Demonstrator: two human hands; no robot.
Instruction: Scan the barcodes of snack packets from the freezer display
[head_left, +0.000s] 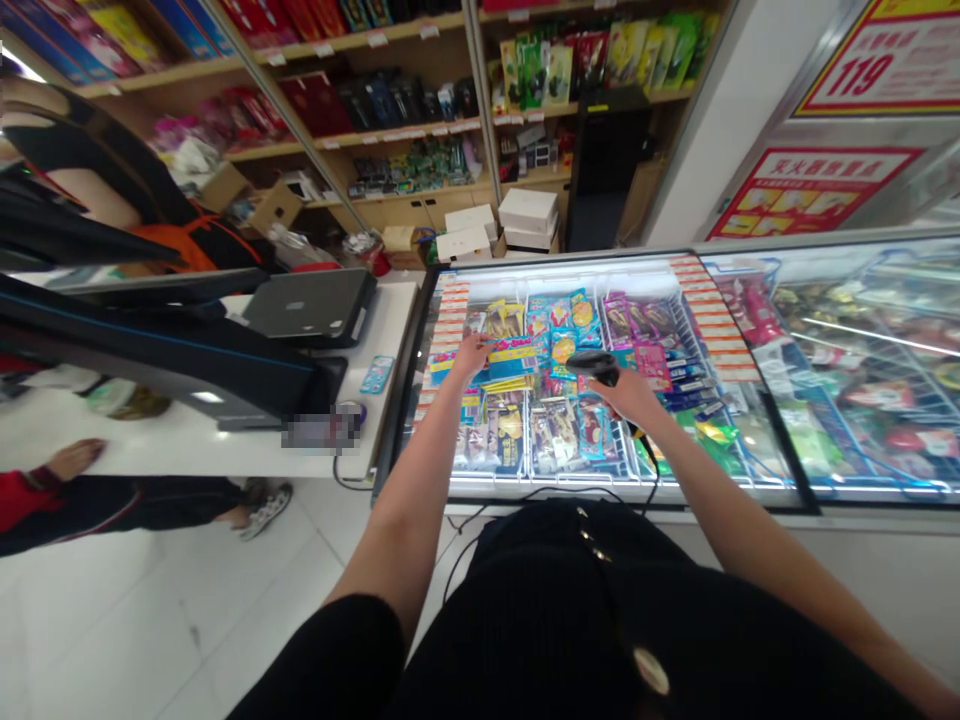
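I stand at an open chest freezer full of wrapped ice-cream packets. My left hand reaches into its left part and pinches the edge of a blue and yellow packet. My right hand is closed round the handle of a black barcode scanner, whose head points left toward that packet. The scanner's black cable hangs from it over the freezer's front rim. Several more bright packets lie in wire baskets under both hands.
A white counter to the left carries a till screen, a closed laptop and a blue phone. Another person's arm and legs show at the far left. Shelves of goods line the back wall. A second freezer adjoins on the right.
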